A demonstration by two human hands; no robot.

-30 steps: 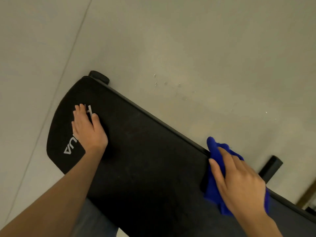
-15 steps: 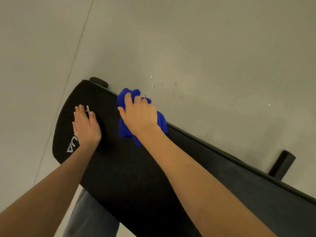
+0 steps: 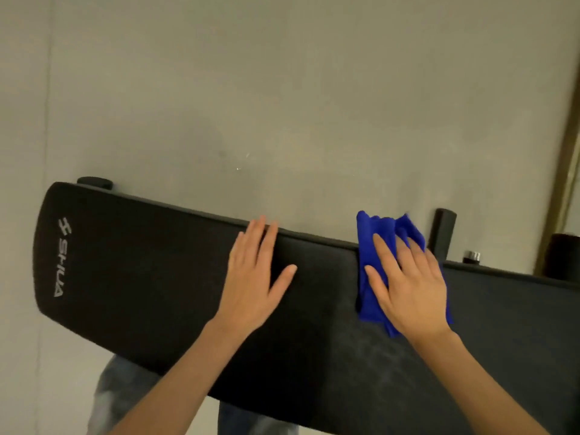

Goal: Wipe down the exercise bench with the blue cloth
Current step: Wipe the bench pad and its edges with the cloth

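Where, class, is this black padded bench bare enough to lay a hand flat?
Widest bare patch: black padded bench between the white logo and the flat left hand. Another lies past the right hand. Crowded: the strip between hands, beside the crumpled blue cloth.

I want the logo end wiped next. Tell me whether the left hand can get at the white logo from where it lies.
Probably yes. The left hand rests flat on the bench, holding nothing, and only bare black pad lies between it and the white logo.

Matt black bench pad; fuzzy (blue) cloth
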